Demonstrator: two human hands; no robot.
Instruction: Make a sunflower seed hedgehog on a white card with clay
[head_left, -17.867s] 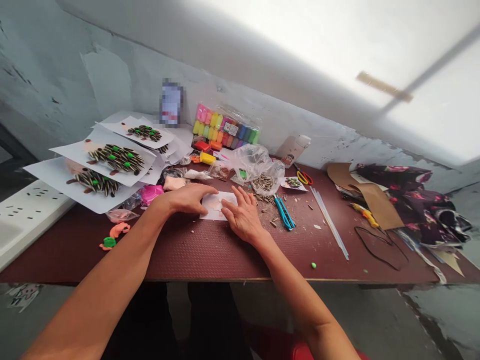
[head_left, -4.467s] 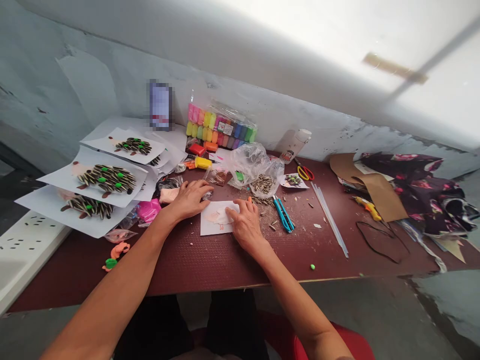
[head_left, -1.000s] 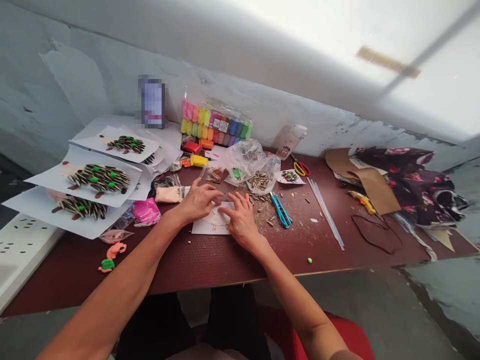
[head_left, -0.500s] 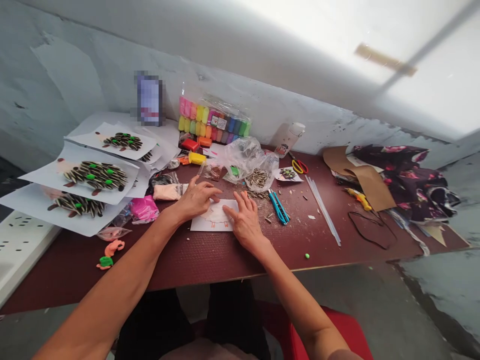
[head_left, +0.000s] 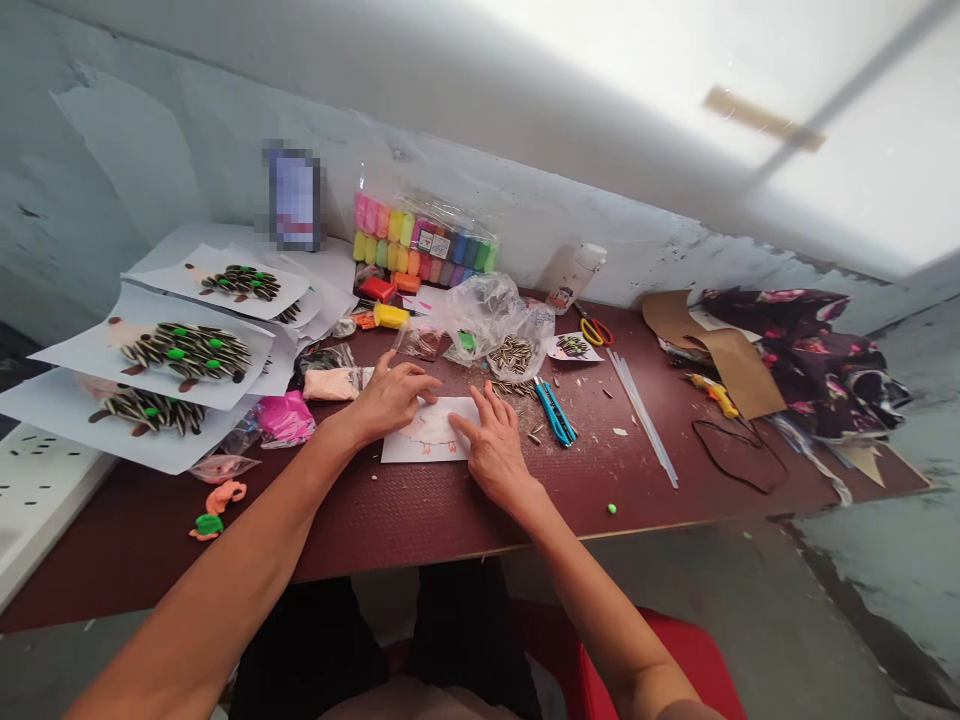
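A small white card (head_left: 405,450) lies on the dark red table (head_left: 360,530), with a pale body shape and orange legs on it. My left hand (head_left: 394,395) rests over the card's upper left part, its fingers bent and apart. At the card's right edge is my right hand (head_left: 495,440), fingers spread, with one fingertip on the pale shape. Neither hand shows anything held in it. Just right of my right hand are sunflower seeds (head_left: 514,355) in a clear plastic bag and a blue cutter (head_left: 556,412).
Sheets with seed-covered hedgehogs (head_left: 187,352) are stacked at the left. Behind are colored clay packs (head_left: 427,240) and a white bottle (head_left: 577,275). Scissors (head_left: 596,330), clear glue sticks (head_left: 643,420) and a yellow glue gun (head_left: 716,395) lie to the right.
The view has shifted very slightly. My right hand's fingertip has moved a little to the right relative to the card; my left hand stays nearly in place.
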